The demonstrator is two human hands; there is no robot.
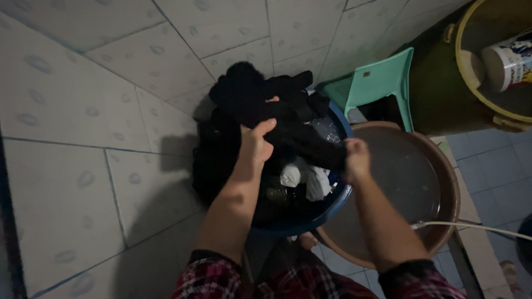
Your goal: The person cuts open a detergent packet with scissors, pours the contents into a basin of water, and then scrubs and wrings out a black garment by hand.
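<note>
Black wet garment (277, 119), bunched, gripped by both hands over blue basin (327, 207): left hand (256, 145) clenched at its middle, right hand (356, 160) pinching its 4 o'clock end. White cloth (310, 180) beneath. Brown water tub (438, 182) at 3 o'clock; teal stool (377, 83) at 1. Step: lifting, wringing; next likely needs a firm twist.

Centre frame: left hand (256, 145) and right hand (356, 160) both grip a black garment (266, 102) over a blue basin (332, 202); brown basin (443, 182) at right.
</note>
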